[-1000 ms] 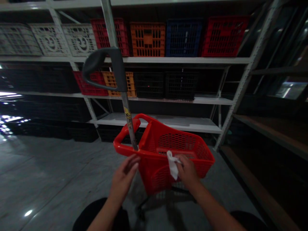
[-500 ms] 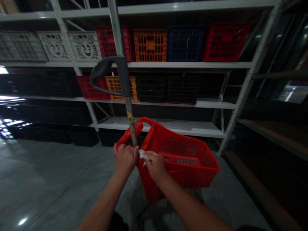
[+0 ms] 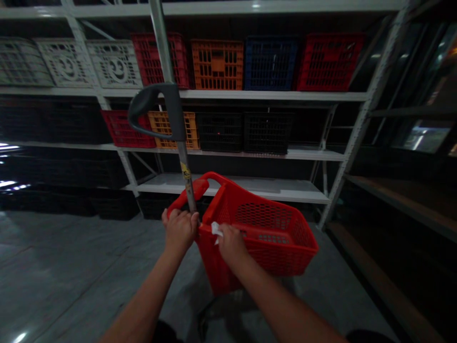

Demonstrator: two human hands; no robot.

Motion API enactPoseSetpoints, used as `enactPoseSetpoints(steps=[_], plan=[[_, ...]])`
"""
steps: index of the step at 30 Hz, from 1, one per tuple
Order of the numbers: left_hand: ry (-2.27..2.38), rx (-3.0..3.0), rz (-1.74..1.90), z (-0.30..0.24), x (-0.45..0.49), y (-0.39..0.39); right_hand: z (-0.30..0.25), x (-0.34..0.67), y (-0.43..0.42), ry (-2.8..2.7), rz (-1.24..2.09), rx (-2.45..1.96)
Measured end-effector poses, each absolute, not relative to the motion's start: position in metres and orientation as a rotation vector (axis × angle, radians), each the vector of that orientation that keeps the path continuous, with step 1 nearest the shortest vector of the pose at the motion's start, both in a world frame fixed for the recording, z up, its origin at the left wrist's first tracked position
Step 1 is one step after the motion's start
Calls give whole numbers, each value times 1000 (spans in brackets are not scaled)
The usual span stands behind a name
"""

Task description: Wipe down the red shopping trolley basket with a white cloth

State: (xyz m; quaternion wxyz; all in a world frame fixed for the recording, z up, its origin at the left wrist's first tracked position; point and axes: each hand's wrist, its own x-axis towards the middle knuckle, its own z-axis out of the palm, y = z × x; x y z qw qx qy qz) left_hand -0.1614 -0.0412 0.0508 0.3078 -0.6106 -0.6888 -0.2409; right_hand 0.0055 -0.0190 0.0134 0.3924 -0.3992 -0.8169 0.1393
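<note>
The left hand (image 3: 179, 231) curls round the handle (image 3: 198, 189) of the red shopping cart (image 3: 278, 259); the right hand (image 3: 231, 243) pinches white cloth (image 3: 215, 229) at the near rim (image 3: 278, 245). Steadying the cart firmly; keeping the cloth flat; both seem wise.

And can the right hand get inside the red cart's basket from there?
Probably yes: the right hand is at the near side of the basket, whose top is open, with nothing seen across it. It's pinching a white cloth, though.
</note>
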Motion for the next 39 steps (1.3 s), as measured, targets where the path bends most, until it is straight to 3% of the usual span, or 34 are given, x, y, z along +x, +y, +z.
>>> enactPoseSetpoints(steps=[5, 16, 24, 29, 39], plan=[[-1833, -1633, -629, 51, -169, -34, 32, -24, -16, -2158, 357, -957], [-1824, -1662, -621, 52, -175, -29, -36, 133, -8, -1992, 359, -1320], [-1818, -1661, -603, 52, -176, -26, 0, 35, -9, -2060, 282, -1078], [-1823, -1661, -580, 50, -187, -24, 11, 7, -1, -2188, 326, -1150], [-1802, -1689, -555, 48, -210, -19, -37, 158, -17, -1972, 228, -1329]])
